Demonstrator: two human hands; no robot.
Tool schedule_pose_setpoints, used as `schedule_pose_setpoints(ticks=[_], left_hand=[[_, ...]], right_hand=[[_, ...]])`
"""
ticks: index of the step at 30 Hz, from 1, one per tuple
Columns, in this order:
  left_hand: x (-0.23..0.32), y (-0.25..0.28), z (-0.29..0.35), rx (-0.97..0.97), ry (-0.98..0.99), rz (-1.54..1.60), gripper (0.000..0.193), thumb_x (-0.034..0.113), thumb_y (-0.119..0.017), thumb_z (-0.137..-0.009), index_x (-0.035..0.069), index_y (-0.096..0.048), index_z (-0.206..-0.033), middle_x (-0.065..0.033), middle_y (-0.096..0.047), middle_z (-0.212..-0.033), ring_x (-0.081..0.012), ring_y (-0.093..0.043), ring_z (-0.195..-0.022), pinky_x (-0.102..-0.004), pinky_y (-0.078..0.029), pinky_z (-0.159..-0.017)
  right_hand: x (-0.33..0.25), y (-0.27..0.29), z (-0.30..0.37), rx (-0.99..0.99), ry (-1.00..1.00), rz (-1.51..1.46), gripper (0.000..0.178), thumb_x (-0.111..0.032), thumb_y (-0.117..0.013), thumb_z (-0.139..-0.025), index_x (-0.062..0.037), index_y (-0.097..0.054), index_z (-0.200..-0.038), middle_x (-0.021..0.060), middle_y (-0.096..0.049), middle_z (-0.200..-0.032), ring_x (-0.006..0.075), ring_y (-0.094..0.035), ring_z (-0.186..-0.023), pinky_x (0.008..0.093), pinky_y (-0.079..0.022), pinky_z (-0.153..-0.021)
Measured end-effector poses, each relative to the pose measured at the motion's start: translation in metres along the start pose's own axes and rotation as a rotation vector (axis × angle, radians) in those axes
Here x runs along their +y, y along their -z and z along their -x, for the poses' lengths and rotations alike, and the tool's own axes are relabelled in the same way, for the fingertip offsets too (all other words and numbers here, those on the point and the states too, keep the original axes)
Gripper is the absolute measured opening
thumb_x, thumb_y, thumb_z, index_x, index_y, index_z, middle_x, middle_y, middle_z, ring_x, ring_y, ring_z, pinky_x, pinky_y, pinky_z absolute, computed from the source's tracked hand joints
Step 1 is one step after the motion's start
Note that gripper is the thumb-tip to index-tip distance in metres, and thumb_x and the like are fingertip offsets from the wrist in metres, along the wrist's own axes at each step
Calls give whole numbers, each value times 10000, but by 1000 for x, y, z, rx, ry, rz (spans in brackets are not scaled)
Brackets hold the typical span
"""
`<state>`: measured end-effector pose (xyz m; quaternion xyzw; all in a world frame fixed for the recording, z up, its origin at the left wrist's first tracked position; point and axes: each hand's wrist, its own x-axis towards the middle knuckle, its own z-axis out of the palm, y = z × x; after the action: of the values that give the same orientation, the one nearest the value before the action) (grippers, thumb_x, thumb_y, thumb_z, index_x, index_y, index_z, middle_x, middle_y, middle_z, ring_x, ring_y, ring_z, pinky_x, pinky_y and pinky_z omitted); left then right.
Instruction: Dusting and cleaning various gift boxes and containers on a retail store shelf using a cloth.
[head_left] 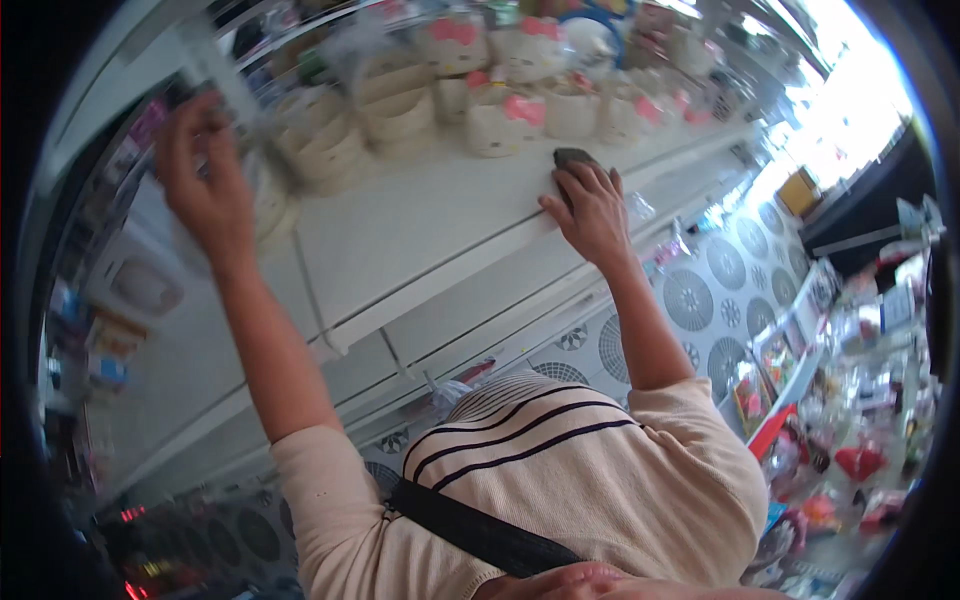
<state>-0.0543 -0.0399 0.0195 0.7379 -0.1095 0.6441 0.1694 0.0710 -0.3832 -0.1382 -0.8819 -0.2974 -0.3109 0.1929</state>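
Observation:
My right hand (595, 212) rests on the front part of a white shelf (420, 220), its fingers bent over a small dark grey object (574, 156). Most of that object lies under the fingers, and its kind is unclear. My left hand (207, 180) is raised by the shelf's left upright, blurred, with fingers apart and no held thing visible. Close to it stand round cream baskets (318, 140), and another basket (398, 105) sits beside them. Along the shelf to the right are white cat-face containers with pink bows (505, 118).
Left of the shelf top lies a white plastic container (140, 280) near packaged goods. A lower white shelf (480, 310) runs beneath. At right, crowded small wrapped goods (860, 430) stand above a patterned tile floor (690, 300). A yellow box (800, 190) sits at far right.

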Motion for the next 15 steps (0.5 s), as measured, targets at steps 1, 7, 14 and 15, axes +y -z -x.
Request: schedule_pose_setpoints(ticks=[1, 7, 14, 15], left_hand=[[17, 11, 5, 14, -80, -13, 198, 97, -565, -852, 55, -632, -1033, -93, -591, -961, -234, -579, -872, -341, -468, -747], [25, 137, 88, -181, 18, -173, 177, 42, -590, -810, 28, -630, -983, -109, -576, -981, -272, -558, -923, -350, -449, -805], [-26, 270, 157, 40, 397, -391, 160, -19, -567, -808, 32, -619, -951, -102, -570, -972, -250, -551, -917, -341, -445, -803], [-30, 277, 157, -1, 396, -425, 165, -13, -572, -805, 34, -618, -957, -105, -570, -971, -254, -549, -918, -344, -442, -810]], right_hand=[[-17, 4, 3, -1, 23, -25, 473, -459, -587, -827, -56, -615, -1072, 120, -555, -1176, 292, -467, -1166, 551, -280, -1005], [-150, -4, -1, -118, 286, -217, 524, -475, -601, -805, -46, -603, -1106, 157, -543, -1197, 329, -467, -1162, 564, -287, -994], [-288, -15, -2, -293, 587, -325, 621, -515, -569, -816, -8, -553, -1174, 200, -503, -1254, 376, -430, -1207, 540, -275, -1024], [-299, -18, -5, -306, 652, -303, 630, -507, -582, -812, 4, -544, -1178, 206, -493, -1261, 376, -431, -1206, 532, -278, -1026]])
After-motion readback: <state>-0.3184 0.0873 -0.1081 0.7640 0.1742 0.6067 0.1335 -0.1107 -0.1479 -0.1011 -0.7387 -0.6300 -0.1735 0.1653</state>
